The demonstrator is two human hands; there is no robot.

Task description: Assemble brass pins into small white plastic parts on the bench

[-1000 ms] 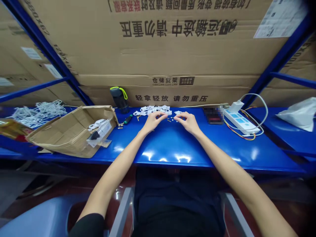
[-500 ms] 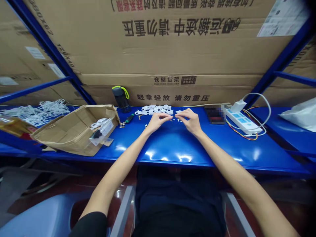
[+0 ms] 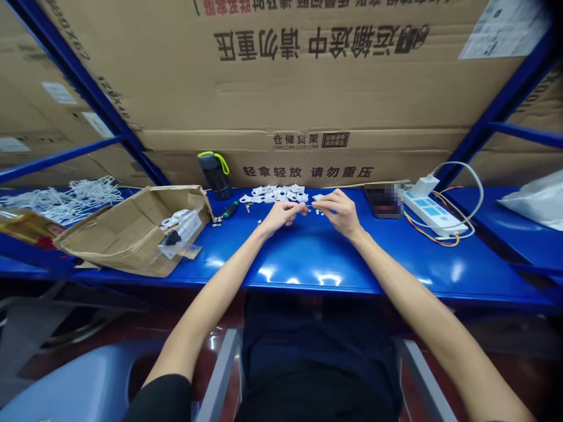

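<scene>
Over the blue tabletop point(image 3: 308, 252), my left hand point(image 3: 284, 215) and my right hand point(image 3: 339, 212) meet almost fingertip to fingertip. Both are closed in a pinch. A tiny brass-coloured piece shows between the two pinches, too small to name. Just behind my hands lies a heap of white plastic parts point(image 3: 275, 194). Several little white bits point(image 3: 318, 212) lie on the table under my right fingers. Small brass-coloured pieces point(image 3: 217, 221) are scattered left of my left hand, by a green-handled screwdriver point(image 3: 230, 210).
An open cardboard box point(image 3: 127, 234) with white parts and a plastic bag stands left. Behind it are a dark bottle point(image 3: 215, 176) and a pile of white cords point(image 3: 74, 196). On the right are a blurred dark item point(image 3: 382, 200) and a white power strip point(image 3: 433, 214) with cables.
My left fingers have curled more around their pinch, and my right fingers have shifted slightly. Both hands stay close together in the same place. The view has tilted slightly.
</scene>
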